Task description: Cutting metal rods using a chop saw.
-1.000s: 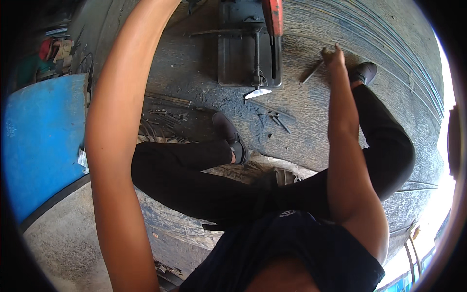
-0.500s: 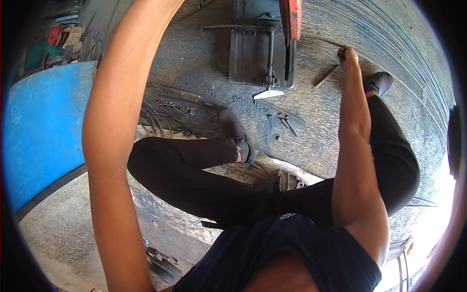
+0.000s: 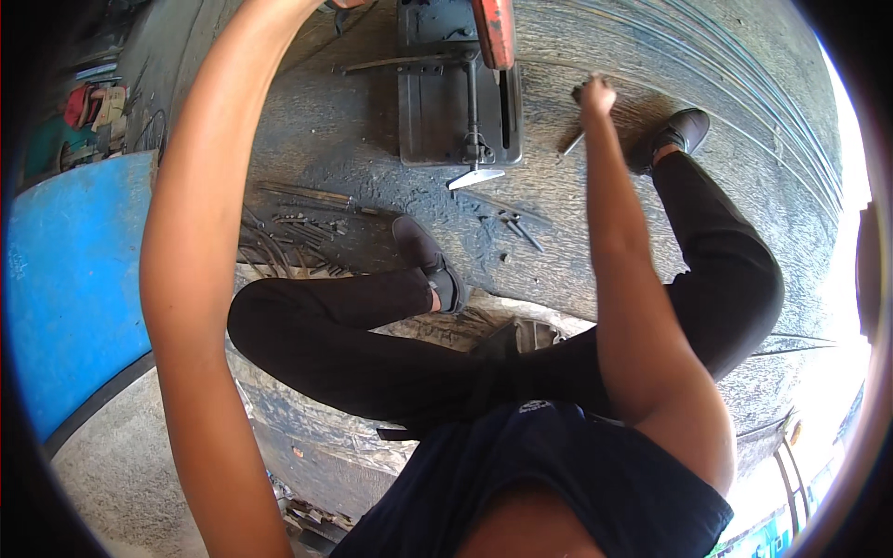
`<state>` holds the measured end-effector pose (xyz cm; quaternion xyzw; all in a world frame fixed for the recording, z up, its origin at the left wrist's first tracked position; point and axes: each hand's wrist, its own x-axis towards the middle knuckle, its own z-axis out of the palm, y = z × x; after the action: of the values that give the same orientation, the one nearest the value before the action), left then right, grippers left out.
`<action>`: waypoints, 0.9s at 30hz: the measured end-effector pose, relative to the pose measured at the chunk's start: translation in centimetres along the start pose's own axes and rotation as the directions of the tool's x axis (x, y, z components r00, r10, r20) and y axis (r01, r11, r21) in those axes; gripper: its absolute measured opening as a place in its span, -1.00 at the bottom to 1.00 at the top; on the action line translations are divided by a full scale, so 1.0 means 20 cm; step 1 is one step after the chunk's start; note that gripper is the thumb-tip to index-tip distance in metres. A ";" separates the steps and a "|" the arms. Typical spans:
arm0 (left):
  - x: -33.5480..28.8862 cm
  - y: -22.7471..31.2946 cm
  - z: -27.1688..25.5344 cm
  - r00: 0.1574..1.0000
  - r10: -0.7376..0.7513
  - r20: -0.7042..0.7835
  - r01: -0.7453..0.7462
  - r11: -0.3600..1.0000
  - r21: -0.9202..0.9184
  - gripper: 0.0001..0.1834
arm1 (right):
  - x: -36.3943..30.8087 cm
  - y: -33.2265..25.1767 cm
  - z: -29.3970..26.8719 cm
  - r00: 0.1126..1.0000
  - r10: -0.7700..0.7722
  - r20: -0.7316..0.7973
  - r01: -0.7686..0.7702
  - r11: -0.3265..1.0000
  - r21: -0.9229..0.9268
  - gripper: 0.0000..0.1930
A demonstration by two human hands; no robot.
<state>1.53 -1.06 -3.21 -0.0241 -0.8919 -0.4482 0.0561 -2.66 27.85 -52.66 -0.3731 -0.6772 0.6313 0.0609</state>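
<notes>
My left arm (image 3: 200,214) reaches up along the left side to the top edge, where its hand passes out of view. My right hand (image 3: 598,96) is closed around a thin metal rod (image 3: 549,65) on the right of a cut-off saw; the fingers are partly hidden. Below that hand a short grey bar (image 3: 573,142) slants down to the floor. The saw has a dark metal base (image 3: 423,121) with a clamp screw (image 3: 473,102) and a red upper part (image 3: 496,37). Its top is cut off by the frame.
Long thin rods (image 3: 744,84) lie at the upper right. Cut metal pieces (image 3: 312,228) lie left of my left shoe (image 3: 423,251), and short bars (image 3: 526,232) lie before the saw. A blue sheet (image 3: 84,288) stands at far left. My right shoe (image 3: 672,139) rests near my right hand.
My right hand has moved left, closer to the saw. The whole view has shifted slightly, so the saw and floor things appear farther left.
</notes>
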 end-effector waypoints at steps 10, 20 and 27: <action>0.05 -0.05 0.04 0.997 -0.011 -0.082 0.016 0.998 0.054 -0.13 | -0.43 0.07 -0.26 0.895 0.280 0.349 -0.445 0.624 0.642 -0.75; -0.06 0.05 0.02 0.997 0.008 -0.074 -0.009 1.000 -0.011 -0.22 | 0.77 -0.03 -0.17 0.864 0.426 0.269 -0.454 0.425 0.783 -0.77; -0.04 0.07 0.03 0.998 0.003 -0.055 -0.005 1.000 -0.024 -0.42 | 0.81 0.04 -0.13 0.884 0.438 0.161 -0.396 0.523 0.754 -0.89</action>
<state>2.31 0.31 -2.54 -0.0141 -0.8844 -0.4594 0.0812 -12.39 39.37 -59.09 -0.4770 -0.2313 0.8444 0.0776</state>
